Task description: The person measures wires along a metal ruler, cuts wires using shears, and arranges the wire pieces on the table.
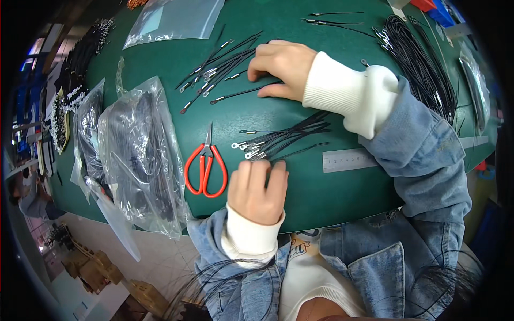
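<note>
Black cables with ring terminals lie in two loose groups on the green table. Over the upper group of cables point(230, 61) rests my right hand point(286, 67), its fingers curved and its thumb apart from the index finger. One black cable point(235, 96) runs from its terminal into the gap between that thumb and finger; the palm hides its other end. My left hand point(257, 190) is palm down at the near edge of the lower group of cables point(286, 136), fingers loosely bent and slightly apart. Whether its fingertips touch the silver terminals, I cannot tell.
Red-handled snips point(206, 166) lie left of my left hand. Further left are clear bags of black cables point(142, 155). A steel ruler point(348, 160) reaches under my right sleeve. A large cable bundle point(415, 64) lies far right, a flat clear bag point(176, 21) at the back.
</note>
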`<act>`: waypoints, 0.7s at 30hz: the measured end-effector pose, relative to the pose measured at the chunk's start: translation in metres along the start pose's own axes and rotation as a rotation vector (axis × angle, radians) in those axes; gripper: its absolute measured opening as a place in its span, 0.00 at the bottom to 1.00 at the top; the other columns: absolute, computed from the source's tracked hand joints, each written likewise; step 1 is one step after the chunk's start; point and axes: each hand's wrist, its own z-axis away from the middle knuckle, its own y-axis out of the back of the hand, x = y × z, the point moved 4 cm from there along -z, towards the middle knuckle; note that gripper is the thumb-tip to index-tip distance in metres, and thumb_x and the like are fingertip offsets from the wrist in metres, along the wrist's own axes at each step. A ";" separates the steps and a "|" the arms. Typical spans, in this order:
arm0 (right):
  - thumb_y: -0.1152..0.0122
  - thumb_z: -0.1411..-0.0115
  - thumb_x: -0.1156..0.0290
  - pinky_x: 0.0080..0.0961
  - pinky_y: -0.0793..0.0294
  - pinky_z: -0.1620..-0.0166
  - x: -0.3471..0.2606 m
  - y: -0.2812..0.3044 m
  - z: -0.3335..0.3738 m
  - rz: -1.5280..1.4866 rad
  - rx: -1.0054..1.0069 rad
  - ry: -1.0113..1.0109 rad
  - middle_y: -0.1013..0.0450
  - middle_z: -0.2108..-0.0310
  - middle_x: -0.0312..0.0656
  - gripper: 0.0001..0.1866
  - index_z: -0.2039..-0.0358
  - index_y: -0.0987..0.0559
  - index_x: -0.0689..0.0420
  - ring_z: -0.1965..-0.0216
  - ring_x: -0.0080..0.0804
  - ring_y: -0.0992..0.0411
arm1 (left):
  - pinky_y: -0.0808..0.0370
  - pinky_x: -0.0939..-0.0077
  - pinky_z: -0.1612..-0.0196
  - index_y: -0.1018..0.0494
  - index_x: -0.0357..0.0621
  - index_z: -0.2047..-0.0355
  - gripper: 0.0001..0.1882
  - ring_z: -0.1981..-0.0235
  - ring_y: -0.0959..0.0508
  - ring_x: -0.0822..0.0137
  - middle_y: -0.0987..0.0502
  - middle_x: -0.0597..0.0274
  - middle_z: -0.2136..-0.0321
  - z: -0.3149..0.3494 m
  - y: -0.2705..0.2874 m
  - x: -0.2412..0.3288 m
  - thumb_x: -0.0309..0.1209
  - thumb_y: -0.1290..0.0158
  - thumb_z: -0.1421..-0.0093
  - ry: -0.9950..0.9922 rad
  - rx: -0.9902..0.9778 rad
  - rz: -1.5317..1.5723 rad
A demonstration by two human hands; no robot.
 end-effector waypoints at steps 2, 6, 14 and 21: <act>0.34 0.49 0.69 0.34 0.28 0.58 0.006 -0.014 -0.009 -0.001 -0.232 -0.153 0.29 0.67 0.40 0.09 0.69 0.24 0.56 0.61 0.41 0.30 | 0.33 0.68 0.73 0.23 0.40 0.71 0.11 0.74 0.30 0.60 0.30 0.60 0.74 0.003 -0.004 -0.005 0.23 0.36 0.57 0.009 0.019 0.032; 0.33 0.50 0.70 0.33 0.29 0.59 0.017 0.005 -0.003 0.192 0.012 -0.037 0.30 0.72 0.38 0.09 0.73 0.26 0.55 0.63 0.38 0.30 | 0.33 0.68 0.74 0.23 0.40 0.72 0.10 0.75 0.31 0.60 0.31 0.60 0.74 0.004 -0.004 -0.008 0.21 0.36 0.57 0.024 0.093 0.072; 0.37 0.45 0.69 0.31 0.29 0.59 0.027 -0.012 0.002 0.371 -0.039 0.081 0.29 0.72 0.38 0.08 0.73 0.27 0.57 0.63 0.37 0.30 | 0.31 0.69 0.71 0.23 0.39 0.71 0.11 0.74 0.28 0.59 0.29 0.58 0.74 0.007 0.002 -0.010 0.17 0.37 0.57 0.062 0.148 0.151; 0.37 0.43 0.71 0.22 0.27 0.66 -0.008 0.041 0.035 -0.451 -0.364 -0.400 0.25 0.75 0.37 0.06 0.70 0.23 0.58 0.72 0.24 0.26 | 0.31 0.68 0.69 0.22 0.40 0.69 0.12 0.73 0.27 0.59 0.27 0.59 0.73 0.021 0.011 -0.015 0.18 0.37 0.57 0.084 0.203 0.155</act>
